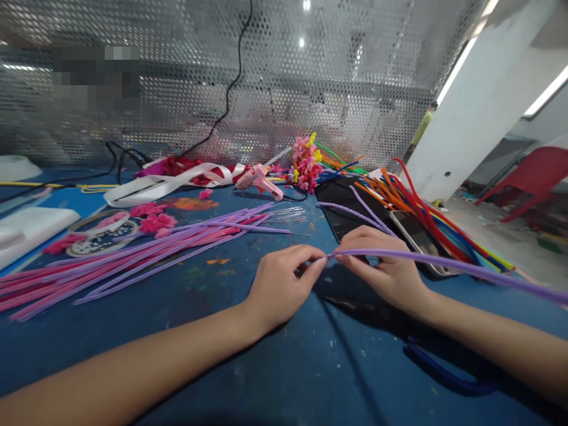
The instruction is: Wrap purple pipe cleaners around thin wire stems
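Between my two hands runs a purple pipe cleaner (444, 260), its long free part stretching off to the right edge of the view. My left hand (284, 281) pinches its near end between thumb and forefinger. A short way along, my right hand (384, 266) grips the same pipe cleaner, also with thumb and forefinger. Two shorter twisted purple pipe cleaners (355, 208) lie just behind my right hand. To the left of my hands spreads a bundle of pink and purple pipe cleaners (146, 257), with thin metal wires (288, 214) near its far end.
At the back lie a pink glue gun (260, 180), a pink and yellow fuzzy flower cluster (307, 164) and white ribbon (173, 180). A phone (419, 239) and colored pipe cleaners (437, 225) sit right. A dark blue pipe cleaner (448, 376) lies in front. Perforated metal (177, 89) stands behind.
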Available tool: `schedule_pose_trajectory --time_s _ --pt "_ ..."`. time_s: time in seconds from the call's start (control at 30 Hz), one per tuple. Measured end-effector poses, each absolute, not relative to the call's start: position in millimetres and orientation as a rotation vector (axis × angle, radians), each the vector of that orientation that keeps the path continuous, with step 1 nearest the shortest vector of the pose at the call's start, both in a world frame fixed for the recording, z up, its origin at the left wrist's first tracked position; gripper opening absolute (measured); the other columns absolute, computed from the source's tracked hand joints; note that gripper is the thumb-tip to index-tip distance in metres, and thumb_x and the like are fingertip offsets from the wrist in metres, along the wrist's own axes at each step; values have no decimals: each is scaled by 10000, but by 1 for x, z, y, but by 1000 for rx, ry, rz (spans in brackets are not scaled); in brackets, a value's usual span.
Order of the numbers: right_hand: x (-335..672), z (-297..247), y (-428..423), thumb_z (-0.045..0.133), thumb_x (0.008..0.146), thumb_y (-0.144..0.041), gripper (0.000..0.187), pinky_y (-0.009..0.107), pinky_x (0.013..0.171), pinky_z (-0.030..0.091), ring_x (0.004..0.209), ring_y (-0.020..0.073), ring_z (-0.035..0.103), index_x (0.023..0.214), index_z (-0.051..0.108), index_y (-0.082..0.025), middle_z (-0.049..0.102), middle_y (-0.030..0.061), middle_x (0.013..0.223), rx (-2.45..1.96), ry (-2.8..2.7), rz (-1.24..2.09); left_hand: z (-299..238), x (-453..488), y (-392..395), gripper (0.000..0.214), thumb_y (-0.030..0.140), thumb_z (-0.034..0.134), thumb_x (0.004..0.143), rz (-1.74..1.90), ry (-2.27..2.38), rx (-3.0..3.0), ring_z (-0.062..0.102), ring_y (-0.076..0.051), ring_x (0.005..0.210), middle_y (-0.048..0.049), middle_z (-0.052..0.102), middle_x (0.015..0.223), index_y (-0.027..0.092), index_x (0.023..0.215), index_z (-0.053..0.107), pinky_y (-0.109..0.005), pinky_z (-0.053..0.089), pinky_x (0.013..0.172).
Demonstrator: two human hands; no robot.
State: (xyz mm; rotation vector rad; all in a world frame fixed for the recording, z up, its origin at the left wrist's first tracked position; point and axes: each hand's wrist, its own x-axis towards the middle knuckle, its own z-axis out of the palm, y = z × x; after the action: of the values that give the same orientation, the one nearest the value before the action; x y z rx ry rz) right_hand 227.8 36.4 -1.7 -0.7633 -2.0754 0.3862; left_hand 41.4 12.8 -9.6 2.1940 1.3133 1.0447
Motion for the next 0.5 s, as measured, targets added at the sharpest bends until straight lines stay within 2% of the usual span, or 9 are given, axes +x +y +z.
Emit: schedule_pose_trajectory --time_s 0.13,0.27,0.4,0.5 --pt "228 0 36 573 793 -195 95 308 661 475 750 166 579 845 652 -207 612 51 796 -640 -2083 135 -3 40 6 259 268 395 901 910 1319 2484 632 -153 813 -24 687 891 208 960 640 -246 464 707" --pt "227 2 34 579 776 -160 81 320 657 441 715 166 552 816 635 -204 619 48 765 -534 -2160 -133 4 41 -1 271 254 367 897 619 1431 2764 647 -205 762 -61 680 812 171 917 625 -295 465 650" --pt "226 1 30 498 836 -157 109 287 661 437 728 155 547 860 604 -170 627 64 806 -498 -2382 -110 6 37 -8 294 293 346 911 544 1568 2637 655 -207 800 -49 697 858 201 888 624 -292 466 660" --pt "227 -2 28 403 881 -144 194 271 653 436 750 158 549 905 596 -158 620 80 850 -467 -2592 -124 8 26 -20 256 309 386 900 636 1586 2514 646 -188 843 -31 696 929 222 1009 601 -283 464 712"
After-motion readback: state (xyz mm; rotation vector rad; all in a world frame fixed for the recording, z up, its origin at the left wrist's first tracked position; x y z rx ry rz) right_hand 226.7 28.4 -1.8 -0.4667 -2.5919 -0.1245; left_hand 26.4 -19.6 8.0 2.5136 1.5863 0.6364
